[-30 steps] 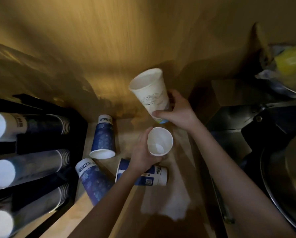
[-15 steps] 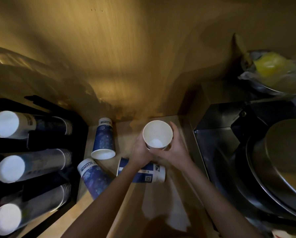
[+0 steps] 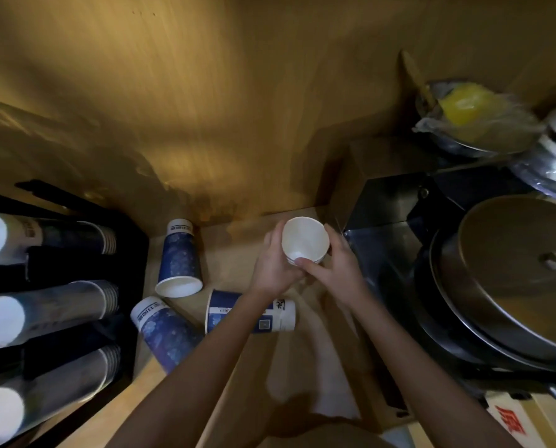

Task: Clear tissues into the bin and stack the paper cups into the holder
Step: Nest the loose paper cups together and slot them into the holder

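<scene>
- A black cup holder (image 3: 134, 253) fills the left edge of the frame, three stacks of paper cups (image 3: 44, 313) lying in it.
- Right of it, three blue paper cups (image 3: 179, 257) lie on the wooden counter (image 3: 231, 240).
- At centre, both hands (image 3: 275, 266) clasp nested white paper cups (image 3: 304, 242).
- A white tissue (image 3: 328, 383) lies at lower centre.
- A round metal lid (image 3: 522, 273) sits at right.

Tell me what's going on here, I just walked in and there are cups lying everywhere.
A person is tidying paper cups on a wooden shelf. Both hands, left hand and right hand, hold white cups nested together, mouth up. Three blue cups lie loose on the shelf, one partly under the left forearm. The black holder at the left already has three rows of stacked cups. A white tissue lies uncollected near the arms.
</scene>
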